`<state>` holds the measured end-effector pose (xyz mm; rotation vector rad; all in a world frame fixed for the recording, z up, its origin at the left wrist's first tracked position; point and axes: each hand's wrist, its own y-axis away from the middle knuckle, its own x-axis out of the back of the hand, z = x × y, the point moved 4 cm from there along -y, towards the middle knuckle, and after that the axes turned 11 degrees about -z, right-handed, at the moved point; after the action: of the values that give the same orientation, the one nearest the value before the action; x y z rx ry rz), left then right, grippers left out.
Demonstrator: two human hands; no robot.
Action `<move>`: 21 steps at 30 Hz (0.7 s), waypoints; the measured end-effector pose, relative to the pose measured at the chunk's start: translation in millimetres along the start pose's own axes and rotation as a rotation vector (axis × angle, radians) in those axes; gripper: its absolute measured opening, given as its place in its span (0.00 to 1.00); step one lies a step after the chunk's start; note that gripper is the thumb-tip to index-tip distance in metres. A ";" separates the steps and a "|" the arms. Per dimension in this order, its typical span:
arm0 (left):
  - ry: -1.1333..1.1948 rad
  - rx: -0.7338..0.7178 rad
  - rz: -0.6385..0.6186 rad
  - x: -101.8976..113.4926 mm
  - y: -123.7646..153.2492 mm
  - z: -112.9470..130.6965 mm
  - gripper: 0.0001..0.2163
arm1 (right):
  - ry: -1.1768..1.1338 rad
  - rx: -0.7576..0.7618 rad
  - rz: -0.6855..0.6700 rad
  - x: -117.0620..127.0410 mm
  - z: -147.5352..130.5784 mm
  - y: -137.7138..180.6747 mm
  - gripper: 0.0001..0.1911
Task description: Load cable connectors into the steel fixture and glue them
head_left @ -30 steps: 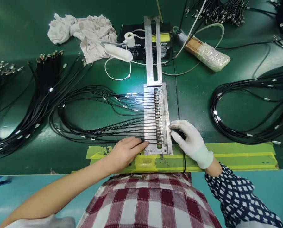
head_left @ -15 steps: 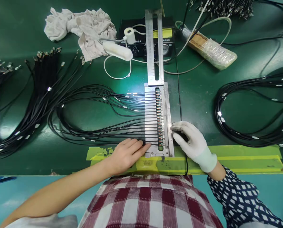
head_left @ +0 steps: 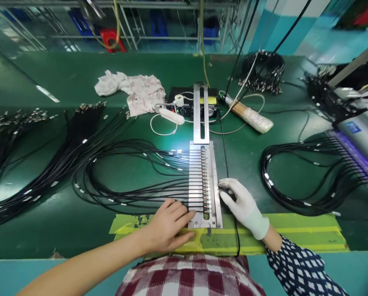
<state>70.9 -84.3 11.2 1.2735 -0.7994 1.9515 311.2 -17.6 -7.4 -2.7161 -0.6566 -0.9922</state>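
Note:
A long metal fixture (head_left: 215,172) lies on the green table (head_left: 60,222) with several black cables (head_left: 134,193) laid side by side in its slots. My bare left hand (head_left: 168,224) rests flat by the fixture's near left corner, fingers stretched over the lowest cables. My right hand (head_left: 242,205), in a white glove, sits against the fixture's right edge with its fingers curled and the fingertips touching the metal. Nothing shows inside either hand.
A black control box (head_left: 213,107), a white handheld tool (head_left: 171,116) and a crumpled cloth (head_left: 134,92) sit behind the fixture. Cable bundles lie at left (head_left: 32,164) and right (head_left: 313,176). Yellow-green tape (head_left: 295,234) runs along the near edge. A wrapped block (head_left: 253,116) lies at back right.
The view has tilted up, so the table's far side and the room beyond now show. Both hands stay at the fixture's near end, nearly unmoved.

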 end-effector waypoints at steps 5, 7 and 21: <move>-0.047 -0.085 0.028 -16.2 -6.7 5.0 0.07 | 0.244 -0.007 0.075 -9.7 4.2 -40.5 0.24; -0.039 -0.098 0.045 -19.2 -5.5 5.8 0.08 | 0.309 -0.005 0.106 -17.4 0.5 -48.6 0.24; -0.263 -0.141 0.459 -63.7 -5.2 -15.0 0.21 | 0.692 -0.338 0.321 165.6 51.8 -213.1 0.27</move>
<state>86.6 -82.1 -52.5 1.3652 -1.4418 2.0450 355.1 244.3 63.1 -2.3382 0.0755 -1.9216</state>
